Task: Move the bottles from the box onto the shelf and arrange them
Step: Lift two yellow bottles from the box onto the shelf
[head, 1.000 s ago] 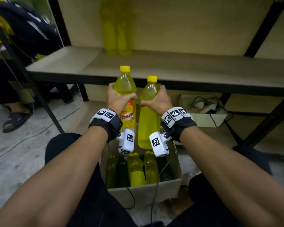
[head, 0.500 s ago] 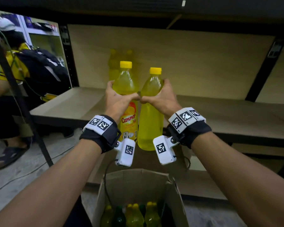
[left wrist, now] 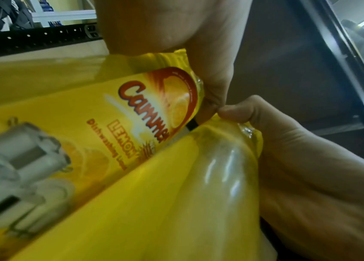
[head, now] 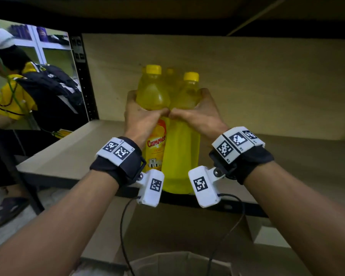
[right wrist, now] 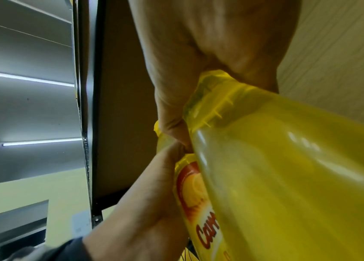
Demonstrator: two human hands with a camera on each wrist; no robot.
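Two yellow bottles with yellow caps are held upright side by side over the front of the wooden shelf [head: 74, 154]. My left hand [head: 141, 118] grips the left bottle [head: 152, 96] at its shoulder; its red and yellow label [left wrist: 154, 113] faces me. My right hand [head: 195, 116] grips the right bottle [head: 182, 148], whose plain side faces me. The two thumbs touch between the bottles. Other yellow bottles [head: 170, 74] stand behind them at the back of the shelf, mostly hidden. The cardboard box [head: 179, 261] lies below, only its top edge in view.
A black shelf upright [head: 84, 76] stands to the left of the bottles. Beyond it a person in a yellow shirt [head: 14, 96] with a black backpack is on the floor side. The shelf board stretches bare to the right [head: 297, 156]. Wrist camera cables [head: 124, 232] hang over the box.
Both hands have lifted the two bottles up from over the box and forward over the shelf's front edge. The box has dropped almost out of view.
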